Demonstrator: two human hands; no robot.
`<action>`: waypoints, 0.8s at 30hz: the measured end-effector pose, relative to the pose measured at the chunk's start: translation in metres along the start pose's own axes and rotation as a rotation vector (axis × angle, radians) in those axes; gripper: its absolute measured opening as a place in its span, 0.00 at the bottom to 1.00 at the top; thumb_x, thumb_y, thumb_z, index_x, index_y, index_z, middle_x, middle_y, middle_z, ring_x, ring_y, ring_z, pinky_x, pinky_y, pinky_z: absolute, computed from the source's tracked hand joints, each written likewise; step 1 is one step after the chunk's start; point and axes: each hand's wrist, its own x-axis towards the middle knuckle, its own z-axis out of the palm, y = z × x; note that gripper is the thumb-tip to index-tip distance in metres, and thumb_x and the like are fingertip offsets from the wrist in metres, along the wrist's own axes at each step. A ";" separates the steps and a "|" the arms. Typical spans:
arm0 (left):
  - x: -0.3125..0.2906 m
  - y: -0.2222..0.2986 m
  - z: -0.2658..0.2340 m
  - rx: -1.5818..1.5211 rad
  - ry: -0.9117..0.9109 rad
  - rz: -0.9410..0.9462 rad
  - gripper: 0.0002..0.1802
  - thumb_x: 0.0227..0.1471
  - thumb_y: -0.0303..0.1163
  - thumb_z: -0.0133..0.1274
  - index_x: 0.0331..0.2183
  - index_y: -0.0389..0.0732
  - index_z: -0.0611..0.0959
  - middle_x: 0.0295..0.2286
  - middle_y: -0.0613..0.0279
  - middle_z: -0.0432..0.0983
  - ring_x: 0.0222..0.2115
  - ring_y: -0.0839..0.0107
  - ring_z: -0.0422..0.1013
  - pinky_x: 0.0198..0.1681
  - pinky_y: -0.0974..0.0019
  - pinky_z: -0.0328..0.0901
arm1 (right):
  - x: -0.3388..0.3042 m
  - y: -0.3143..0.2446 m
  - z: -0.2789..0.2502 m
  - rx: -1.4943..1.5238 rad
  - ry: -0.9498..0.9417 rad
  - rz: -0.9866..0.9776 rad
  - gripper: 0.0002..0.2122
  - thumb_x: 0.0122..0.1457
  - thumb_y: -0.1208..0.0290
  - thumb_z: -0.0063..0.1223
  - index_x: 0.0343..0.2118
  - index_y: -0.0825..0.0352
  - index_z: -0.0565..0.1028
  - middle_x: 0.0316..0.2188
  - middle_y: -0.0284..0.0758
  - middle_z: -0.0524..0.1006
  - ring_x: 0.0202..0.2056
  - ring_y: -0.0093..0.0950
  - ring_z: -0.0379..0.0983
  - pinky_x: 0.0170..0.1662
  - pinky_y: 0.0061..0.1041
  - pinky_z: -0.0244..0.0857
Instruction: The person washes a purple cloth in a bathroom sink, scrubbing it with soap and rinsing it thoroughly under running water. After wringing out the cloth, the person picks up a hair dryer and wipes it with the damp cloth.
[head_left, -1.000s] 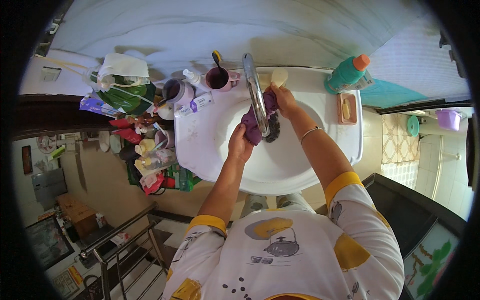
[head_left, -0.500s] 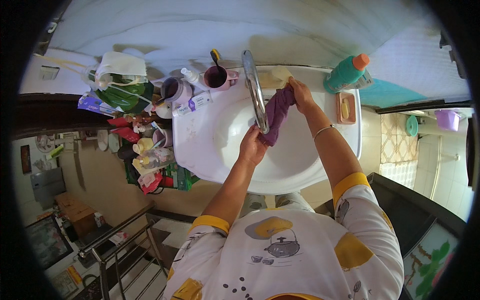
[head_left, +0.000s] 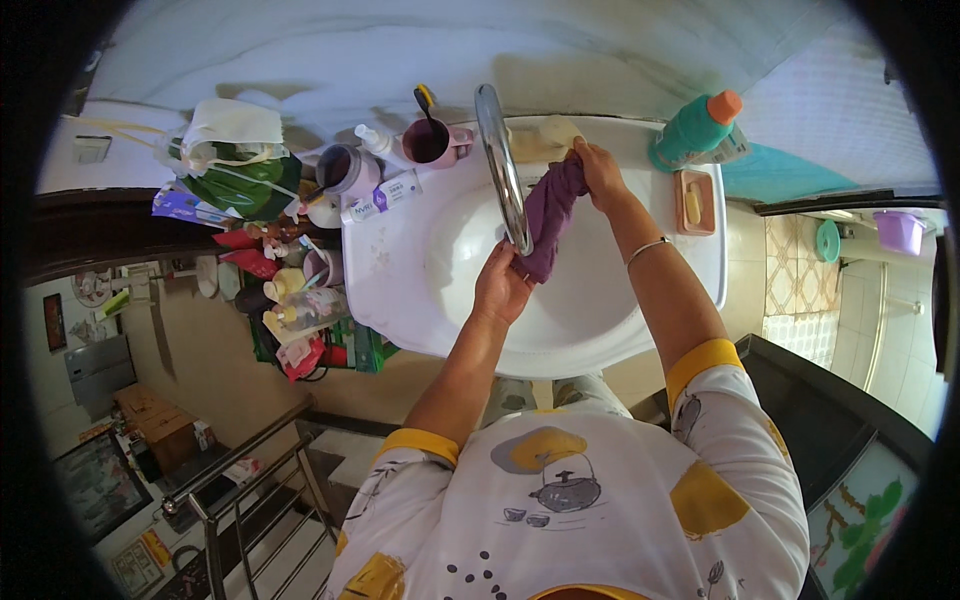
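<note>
As both hands (head_left: 502, 288) (head_left: 604, 178) grip purple cloth (head_left: 555, 212), long axis diagonal, far end rightward

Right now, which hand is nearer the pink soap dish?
Right. The right hand holds the far end of the purple cloth, left of the soap dish; the left hand, gripping the cloth's near end by the faucet, is farther left.
</note>
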 end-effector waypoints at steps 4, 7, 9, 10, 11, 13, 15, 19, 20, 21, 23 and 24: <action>0.005 0.000 -0.006 -0.019 0.017 -0.004 0.21 0.57 0.37 0.42 0.50 0.40 0.68 0.48 0.58 0.68 0.47 0.64 0.66 0.52 0.58 0.61 | 0.001 -0.007 0.005 -0.013 0.041 -0.031 0.16 0.61 0.58 0.41 0.27 0.66 0.72 0.23 0.26 0.69 0.24 0.17 0.62 0.28 0.17 0.57; 0.006 0.003 -0.008 0.009 0.030 0.007 0.20 0.57 0.37 0.41 0.49 0.40 0.69 0.48 0.59 0.68 0.48 0.65 0.66 0.52 0.58 0.60 | -0.010 -0.008 0.003 -0.022 0.013 -0.002 0.17 0.59 0.55 0.43 0.26 0.66 0.72 0.21 0.26 0.68 0.23 0.17 0.60 0.26 0.18 0.55; 0.001 0.006 -0.009 0.029 0.033 0.023 0.19 0.57 0.37 0.41 0.48 0.39 0.70 0.47 0.59 0.68 0.48 0.64 0.65 0.52 0.57 0.60 | -0.023 -0.007 0.000 -0.060 -0.025 0.019 0.18 0.58 0.54 0.45 0.25 0.67 0.73 0.19 0.25 0.67 0.22 0.16 0.59 0.24 0.18 0.53; 0.001 0.006 -0.012 0.012 0.027 0.030 0.18 0.57 0.36 0.40 0.47 0.39 0.70 0.46 0.59 0.69 0.47 0.65 0.66 0.51 0.57 0.61 | -0.035 -0.008 -0.002 -0.093 -0.044 0.025 0.17 0.58 0.54 0.47 0.25 0.67 0.72 0.19 0.25 0.67 0.21 0.16 0.58 0.23 0.17 0.52; 0.003 0.006 -0.019 -0.003 0.023 0.041 0.16 0.58 0.35 0.40 0.46 0.39 0.70 0.44 0.60 0.70 0.45 0.65 0.67 0.50 0.57 0.61 | -0.044 -0.008 -0.003 -0.124 -0.068 0.030 0.17 0.57 0.54 0.48 0.25 0.66 0.72 0.18 0.24 0.66 0.21 0.15 0.57 0.22 0.17 0.52; 0.010 0.002 -0.034 -0.010 0.057 0.061 0.15 0.58 0.35 0.39 0.45 0.39 0.70 0.43 0.60 0.70 0.44 0.65 0.67 0.49 0.57 0.62 | -0.049 0.035 -0.018 -0.282 -0.105 -0.058 0.18 0.51 0.53 0.57 0.32 0.67 0.74 0.22 0.27 0.70 0.25 0.18 0.63 0.27 0.19 0.60; 0.016 -0.004 -0.055 0.001 0.151 0.096 0.15 0.58 0.36 0.39 0.45 0.39 0.70 0.43 0.60 0.70 0.44 0.65 0.67 0.49 0.57 0.62 | -0.083 0.038 -0.013 -0.594 -0.312 0.054 0.19 0.48 0.57 0.61 0.38 0.65 0.74 0.25 0.31 0.74 0.28 0.19 0.68 0.30 0.20 0.64; 0.021 -0.017 -0.068 -0.115 0.243 -0.045 0.19 0.59 0.38 0.37 0.47 0.39 0.69 0.47 0.55 0.67 0.49 0.60 0.64 0.54 0.53 0.57 | -0.112 0.065 -0.009 -0.991 -0.428 0.245 0.15 0.49 0.66 0.55 0.41 0.66 0.73 0.27 0.31 0.76 0.30 0.20 0.71 0.34 0.22 0.67; 0.021 -0.019 -0.062 -0.136 0.222 -0.065 0.17 0.58 0.37 0.39 0.46 0.39 0.69 0.44 0.56 0.69 0.46 0.61 0.66 0.51 0.54 0.60 | -0.118 0.074 -0.006 -0.587 -0.372 0.271 0.15 0.49 0.67 0.54 0.40 0.67 0.73 0.28 0.31 0.76 0.30 0.20 0.71 0.34 0.21 0.66; 0.020 -0.021 -0.055 -0.157 0.200 -0.085 0.15 0.57 0.36 0.41 0.44 0.38 0.70 0.41 0.56 0.71 0.44 0.62 0.68 0.48 0.54 0.63 | -0.124 0.086 -0.002 -0.184 -0.307 0.287 0.15 0.50 0.68 0.53 0.40 0.67 0.73 0.29 0.31 0.75 0.30 0.20 0.70 0.35 0.21 0.66; 0.022 -0.029 -0.054 -0.076 0.241 -0.081 0.14 0.55 0.33 0.44 0.42 0.38 0.70 0.37 0.56 0.73 0.38 0.64 0.71 0.42 0.56 0.68 | -0.146 0.100 0.017 0.228 -0.173 0.227 0.14 0.50 0.69 0.52 0.40 0.69 0.73 0.30 0.30 0.75 0.31 0.21 0.70 0.36 0.21 0.64; 0.031 -0.037 -0.062 0.025 0.297 -0.058 0.13 0.54 0.32 0.46 0.42 0.37 0.70 0.35 0.56 0.73 0.36 0.64 0.72 0.39 0.57 0.69 | -0.159 0.104 0.033 0.236 -0.113 0.157 0.14 0.51 0.70 0.52 0.39 0.69 0.72 0.30 0.29 0.75 0.30 0.21 0.69 0.37 0.20 0.64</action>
